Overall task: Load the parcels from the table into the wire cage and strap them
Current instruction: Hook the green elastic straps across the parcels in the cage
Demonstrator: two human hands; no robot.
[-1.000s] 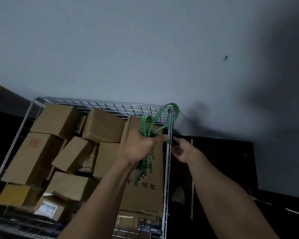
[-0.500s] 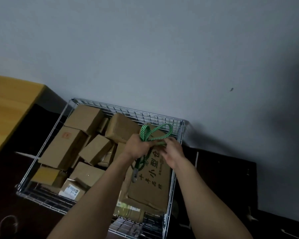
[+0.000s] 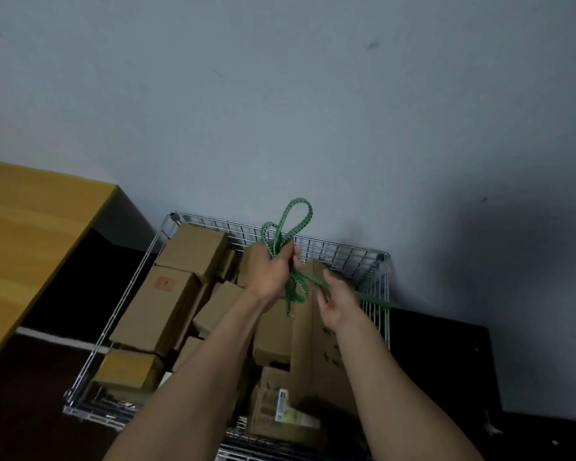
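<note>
A wire cage (image 3: 340,247) stands against the grey wall, filled with several brown cardboard parcels (image 3: 167,304). Above the parcels, my left hand (image 3: 273,271) grips a bundled green elastic strap (image 3: 295,221), whose loops stick up past the cage's back rim. A loose loop and a metal hook hang below that hand. My right hand (image 3: 338,302) pinches a stretch of the same strap, which runs taut from my fingers to the cage's right rim (image 3: 384,306). A tall flat parcel (image 3: 326,354) leans along the cage's right side under my right forearm.
A yellow wooden table (image 3: 30,247) stands at the left, its corner close to the cage. The floor around the cage is dark. The grey wall is directly behind the cage.
The view has tilted and pulled back, bringing the table into sight. My left hand lifted the strap bundle higher. My right hand drew one stretch of strap out toward the cage's right rim.
</note>
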